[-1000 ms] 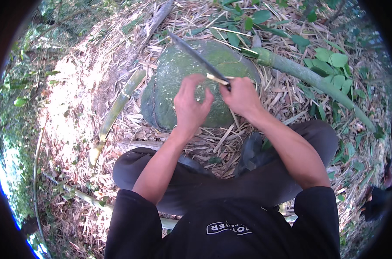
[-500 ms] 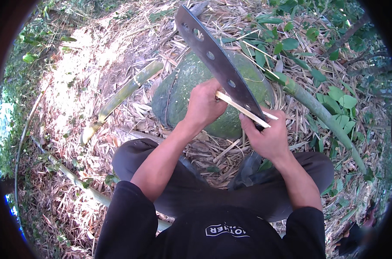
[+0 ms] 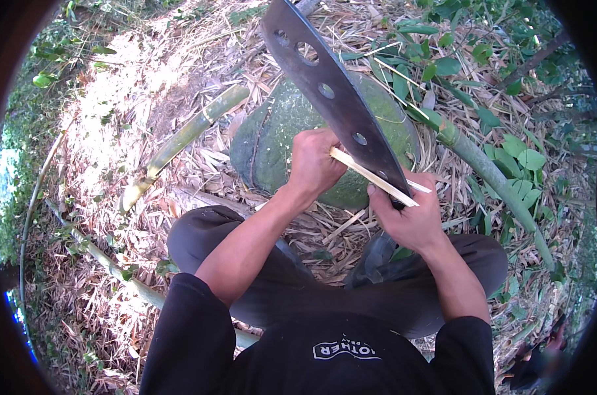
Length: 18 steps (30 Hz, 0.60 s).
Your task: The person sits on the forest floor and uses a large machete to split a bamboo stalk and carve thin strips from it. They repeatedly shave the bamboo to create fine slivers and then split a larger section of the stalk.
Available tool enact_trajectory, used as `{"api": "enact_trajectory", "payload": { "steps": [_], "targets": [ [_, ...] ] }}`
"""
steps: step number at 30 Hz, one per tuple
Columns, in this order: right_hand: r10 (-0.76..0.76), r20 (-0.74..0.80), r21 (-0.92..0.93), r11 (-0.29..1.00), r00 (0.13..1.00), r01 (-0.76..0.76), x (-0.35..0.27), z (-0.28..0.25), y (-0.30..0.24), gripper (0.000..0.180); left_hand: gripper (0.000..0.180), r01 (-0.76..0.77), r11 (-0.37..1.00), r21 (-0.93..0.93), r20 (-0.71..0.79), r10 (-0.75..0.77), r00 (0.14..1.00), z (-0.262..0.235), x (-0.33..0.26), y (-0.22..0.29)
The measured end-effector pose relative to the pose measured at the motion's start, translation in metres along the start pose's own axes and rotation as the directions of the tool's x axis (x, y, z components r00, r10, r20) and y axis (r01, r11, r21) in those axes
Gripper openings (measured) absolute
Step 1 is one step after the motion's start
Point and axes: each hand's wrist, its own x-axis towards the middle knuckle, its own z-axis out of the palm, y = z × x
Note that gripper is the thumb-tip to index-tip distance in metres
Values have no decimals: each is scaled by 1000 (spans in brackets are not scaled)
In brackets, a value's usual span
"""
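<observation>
My left hand (image 3: 313, 161) is closed around one end of a pale bamboo strip (image 3: 369, 175) above a mossy boulder. In my right hand (image 3: 412, 220) is the handle of a large machete (image 3: 346, 117), mostly hidden by the fingers. The dark blade has several round holes and points away from me, up and to the left. Close to the handle, the blade sits between two split ends of the strip, which spread beside my right hand. My right thumb lies near the nearer split end.
Between my crossed legs (image 3: 206, 240) and the leaves stands the green boulder (image 3: 279, 141). A cut bamboo piece (image 3: 180, 139) lies at left, a longer bamboo pole (image 3: 486, 168) at right. Another pole (image 3: 107, 263) runs at lower left. Dry leaf litter covers the ground; leafy plants (image 3: 519, 161) grow at right.
The machete and my right hand have moved slightly down and right, with the split ends of the strip shifting along. My left hand has hardly moved and keeps its grip.
</observation>
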Motion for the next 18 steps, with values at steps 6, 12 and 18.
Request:
{"api": "enact_trajectory", "payload": {
  "steps": [6,12,18],
  "targets": [
    [43,59,57,997,997,-46,-3,1,10,22,11,40,995,-92,-13,-41,999,0,-4,2],
    [139,49,202,969,989,-146,-8,6,20,13,14,40,991,-130,-30,-45,999,5,-7,-5],
    [221,19,17,975,975,-221,-3,6,15,21,11,264,947,-184,122,-244,962,16,-7,-3]
  ]
}}
